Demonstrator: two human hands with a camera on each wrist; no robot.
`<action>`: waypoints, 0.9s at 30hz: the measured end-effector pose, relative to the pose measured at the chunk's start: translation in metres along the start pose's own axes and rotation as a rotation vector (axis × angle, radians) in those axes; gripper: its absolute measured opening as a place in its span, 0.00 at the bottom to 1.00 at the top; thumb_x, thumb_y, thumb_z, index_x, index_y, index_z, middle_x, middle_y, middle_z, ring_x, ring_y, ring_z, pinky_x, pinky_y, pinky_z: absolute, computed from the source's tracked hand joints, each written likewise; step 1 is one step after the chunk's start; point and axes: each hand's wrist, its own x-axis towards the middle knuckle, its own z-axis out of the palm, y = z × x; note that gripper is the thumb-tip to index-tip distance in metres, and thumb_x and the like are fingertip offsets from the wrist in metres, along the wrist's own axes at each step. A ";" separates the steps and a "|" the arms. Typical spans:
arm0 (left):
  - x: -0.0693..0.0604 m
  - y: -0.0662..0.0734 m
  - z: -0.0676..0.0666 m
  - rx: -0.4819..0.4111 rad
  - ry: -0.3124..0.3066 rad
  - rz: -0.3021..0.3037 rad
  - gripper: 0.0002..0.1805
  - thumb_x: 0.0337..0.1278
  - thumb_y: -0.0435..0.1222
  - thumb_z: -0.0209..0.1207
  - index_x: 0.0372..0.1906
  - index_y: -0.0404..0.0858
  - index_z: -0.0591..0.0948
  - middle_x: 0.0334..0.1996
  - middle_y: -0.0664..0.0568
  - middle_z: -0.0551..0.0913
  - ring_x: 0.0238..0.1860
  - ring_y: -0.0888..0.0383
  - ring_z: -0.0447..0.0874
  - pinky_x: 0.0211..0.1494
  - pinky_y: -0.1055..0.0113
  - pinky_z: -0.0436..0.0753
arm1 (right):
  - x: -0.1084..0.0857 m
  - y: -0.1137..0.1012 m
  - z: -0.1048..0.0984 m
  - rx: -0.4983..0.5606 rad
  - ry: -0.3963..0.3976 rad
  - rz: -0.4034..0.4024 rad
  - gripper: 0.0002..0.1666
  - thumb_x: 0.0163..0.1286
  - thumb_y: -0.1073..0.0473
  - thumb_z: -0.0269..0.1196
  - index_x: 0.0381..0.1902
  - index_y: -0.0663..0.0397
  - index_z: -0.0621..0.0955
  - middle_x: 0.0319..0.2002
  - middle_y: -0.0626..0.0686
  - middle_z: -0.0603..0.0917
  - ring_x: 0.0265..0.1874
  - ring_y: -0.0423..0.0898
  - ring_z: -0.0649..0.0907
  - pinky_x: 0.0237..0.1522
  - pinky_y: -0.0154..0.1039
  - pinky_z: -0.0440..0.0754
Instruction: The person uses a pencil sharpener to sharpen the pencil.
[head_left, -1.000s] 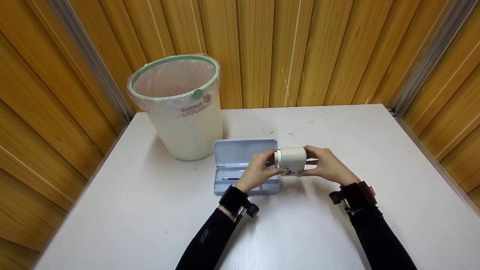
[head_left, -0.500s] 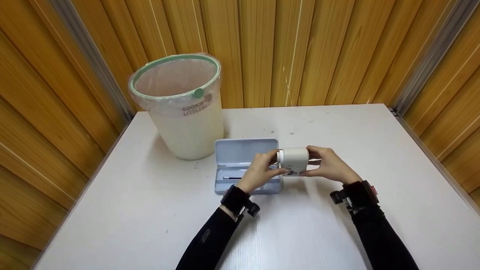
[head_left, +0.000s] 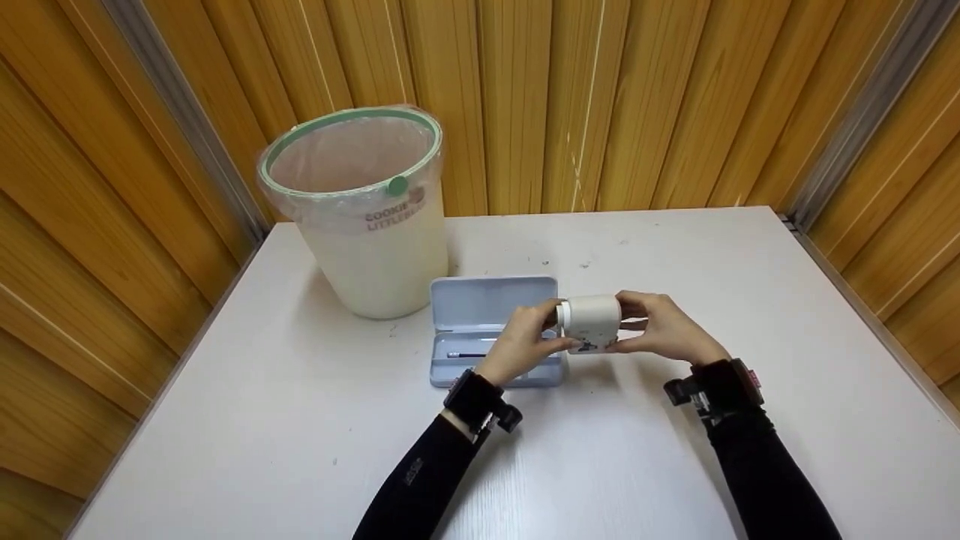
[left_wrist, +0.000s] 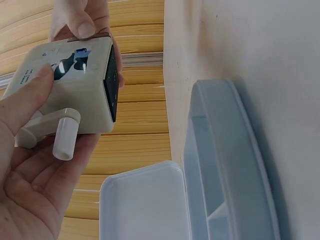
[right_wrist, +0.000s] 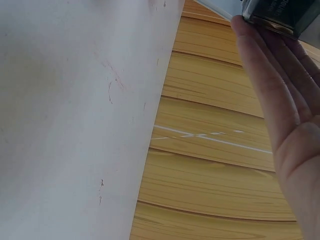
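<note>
Both hands hold a cream crank pencil sharpener (head_left: 592, 321) above the table, at the right end of an open blue pencil case (head_left: 493, 301). My left hand (head_left: 521, 343) grips its crank end, thumb on the printed face and fingers behind. In the left wrist view the crank handle (left_wrist: 65, 138) points out beside the left thumb. My right hand (head_left: 666, 330) holds the opposite end, near a dark panel (left_wrist: 111, 82). The right wrist view shows only part of the sharpener, at its top right corner. A pencil (head_left: 465, 355) lies in the case, partly hidden by the left hand.
A tall cream bin (head_left: 379, 262) with a green rim and a clear plastic liner stands at the back left, behind the case. The white table (head_left: 247, 420) meets wood-patterned walls (head_left: 517, 112) at the back and sides.
The sharpener and both hands have shifted slightly to the right. The grip of both hands looks the same, and the case and bin stay in place.
</note>
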 end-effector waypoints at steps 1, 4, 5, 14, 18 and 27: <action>0.000 0.000 -0.001 -0.001 0.002 -0.004 0.28 0.53 0.33 0.69 0.60 0.30 0.75 0.53 0.40 0.84 0.56 0.52 0.85 0.60 0.72 0.80 | -0.001 0.001 -0.002 0.003 0.002 0.004 0.33 0.49 0.63 0.78 0.53 0.61 0.78 0.51 0.60 0.84 0.54 0.57 0.83 0.57 0.45 0.82; -0.001 -0.002 -0.006 -0.020 0.029 -0.023 0.29 0.52 0.32 0.69 0.60 0.29 0.75 0.54 0.39 0.84 0.57 0.51 0.84 0.61 0.71 0.80 | -0.006 0.005 -0.012 0.008 0.022 0.016 0.31 0.48 0.65 0.78 0.50 0.63 0.78 0.50 0.62 0.84 0.52 0.55 0.84 0.57 0.41 0.83; -0.001 -0.004 -0.008 -0.034 0.045 -0.031 0.29 0.52 0.32 0.69 0.60 0.29 0.75 0.54 0.38 0.84 0.57 0.50 0.84 0.61 0.71 0.80 | -0.008 0.006 -0.015 0.010 0.032 0.023 0.30 0.48 0.65 0.78 0.49 0.64 0.79 0.49 0.62 0.84 0.52 0.53 0.84 0.56 0.40 0.83; 0.000 -0.011 -0.010 -0.080 0.083 -0.058 0.31 0.50 0.30 0.70 0.61 0.28 0.74 0.55 0.37 0.82 0.57 0.48 0.84 0.60 0.72 0.80 | -0.018 0.011 -0.034 0.012 0.073 0.036 0.30 0.49 0.63 0.78 0.49 0.65 0.78 0.49 0.63 0.84 0.49 0.43 0.85 0.55 0.34 0.83; 0.001 -0.010 -0.004 -0.032 0.050 -0.059 0.32 0.51 0.31 0.69 0.62 0.30 0.72 0.54 0.37 0.83 0.55 0.48 0.85 0.58 0.68 0.82 | -0.022 0.011 -0.041 -0.040 0.114 0.048 0.29 0.50 0.62 0.78 0.48 0.63 0.79 0.47 0.61 0.85 0.47 0.40 0.85 0.52 0.30 0.83; 0.003 -0.008 0.013 0.051 -0.046 -0.074 0.30 0.52 0.33 0.69 0.61 0.33 0.73 0.54 0.41 0.83 0.54 0.51 0.86 0.59 0.70 0.82 | -0.030 0.007 -0.054 -0.103 0.199 0.044 0.28 0.51 0.60 0.77 0.49 0.61 0.80 0.47 0.60 0.86 0.45 0.31 0.84 0.46 0.23 0.82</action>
